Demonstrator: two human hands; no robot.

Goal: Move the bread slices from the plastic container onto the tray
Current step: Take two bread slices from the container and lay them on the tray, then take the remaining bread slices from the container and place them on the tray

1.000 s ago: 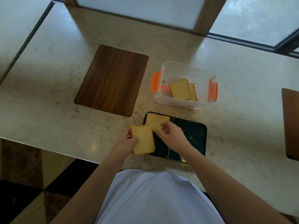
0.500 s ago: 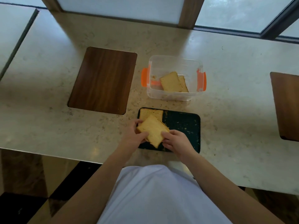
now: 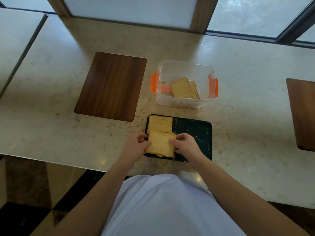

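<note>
No brand, label or writing can be read on anything in view.

The person's left hand point(image 3: 136, 143) and right hand point(image 3: 185, 144) both hold one bread slice point(image 3: 160, 144), the left pinching its left edge and the right gripping its right edge, fingers curled onto the top. This slice lies on the near left part of the dark tray point(image 3: 192, 132), its far edge touching or slightly overlapping a second slice point(image 3: 160, 124) that lies flat in the tray's far left corner. The right half of the tray is bare apart from scattered crumbs.

Just beyond the tray stands the clear plastic container point(image 3: 185, 70) with orange clips point(image 3: 153, 84) on its left and right sides. Two more slices point(image 3: 181, 88) rest inside it, one partly overlapping the other, leaning toward the near right of the container.

Everything sits on a pale marble-patterned countertop point(image 3: 247, 116). A dark wooden board point(image 3: 111, 86) lies to the left of the container, apart from it, and another wooden board point(image 3: 301, 113) is cut off by the right edge of view. Nothing lies between the container and the tray. The person's white shirt point(image 3: 162, 206) fills the bottom of the view, and frosted window panels point(image 3: 129, 9) run along the far side.
</note>
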